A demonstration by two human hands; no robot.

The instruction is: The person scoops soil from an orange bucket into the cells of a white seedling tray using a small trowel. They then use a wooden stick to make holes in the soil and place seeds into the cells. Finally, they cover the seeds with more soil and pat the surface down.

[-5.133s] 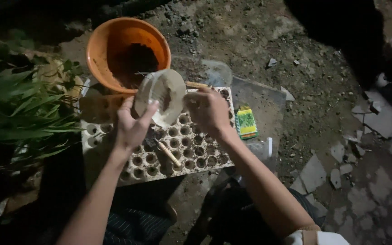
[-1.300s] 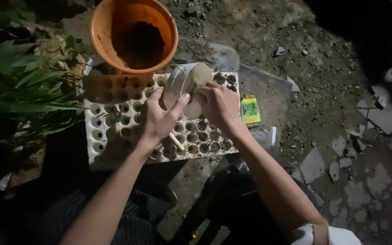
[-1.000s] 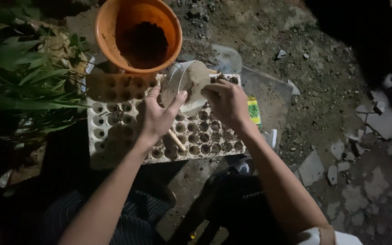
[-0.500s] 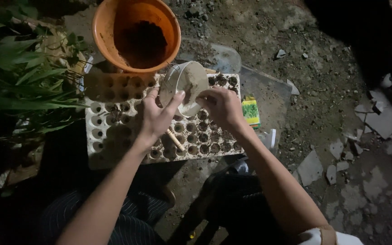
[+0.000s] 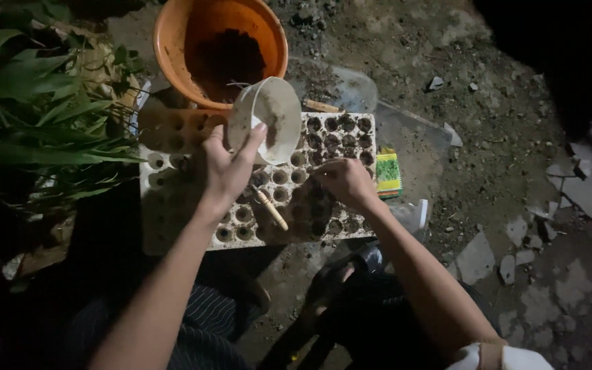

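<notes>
My left hand (image 5: 226,171) holds a clear plastic cup (image 5: 268,118) smeared with soil, tilted on its side above a white seedling tray (image 5: 162,219) with many round cells. My right hand (image 5: 342,181) is lowered onto the tray's cells near its right middle, fingers bunched together; I cannot see anything in them. A short wooden stick (image 5: 271,210) lies on the tray between my hands. Many cells on the right hold dark soil.
An orange bucket (image 5: 179,31) with dark soil stands beyond the tray. Green leafy plants (image 5: 29,116) crowd the left. A small green and yellow packet (image 5: 388,174) lies right of the tray. Broken slabs (image 5: 587,188) and rubble cover the dirt ground at right.
My right hand left the cup's mouth and dropped down to the tray cells. My left hand kept the cup and raised it slightly toward the bucket.
</notes>
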